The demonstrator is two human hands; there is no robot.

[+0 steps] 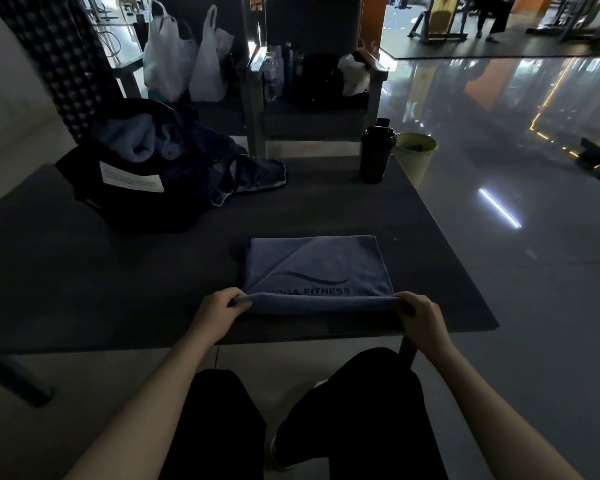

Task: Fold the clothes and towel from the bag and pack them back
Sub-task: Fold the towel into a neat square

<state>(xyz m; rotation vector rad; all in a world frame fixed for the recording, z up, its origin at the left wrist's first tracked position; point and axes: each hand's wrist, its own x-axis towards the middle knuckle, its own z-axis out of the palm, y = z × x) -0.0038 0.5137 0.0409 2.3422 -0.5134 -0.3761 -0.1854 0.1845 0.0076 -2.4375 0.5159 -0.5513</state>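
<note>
Dark surface carries the folded towel near its front edge, left hand and right hand each pinching a near corner; behind, a bag spilling clothes, and a black bottle far right.

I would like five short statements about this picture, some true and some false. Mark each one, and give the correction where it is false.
1. The left hand and the right hand both pinch the near edge of the blue towel. True.
2. The towel is plain, with no print. False: it bears the words YOGA FITNESS under a curved line.
3. The black bag stands on the floor. False: it rests on the table, at the far left.
4. Clothes spill out of the bag onto the table. True.
5. The dark bottle lies on its side. False: it stands upright near the table's far right corner.
</note>
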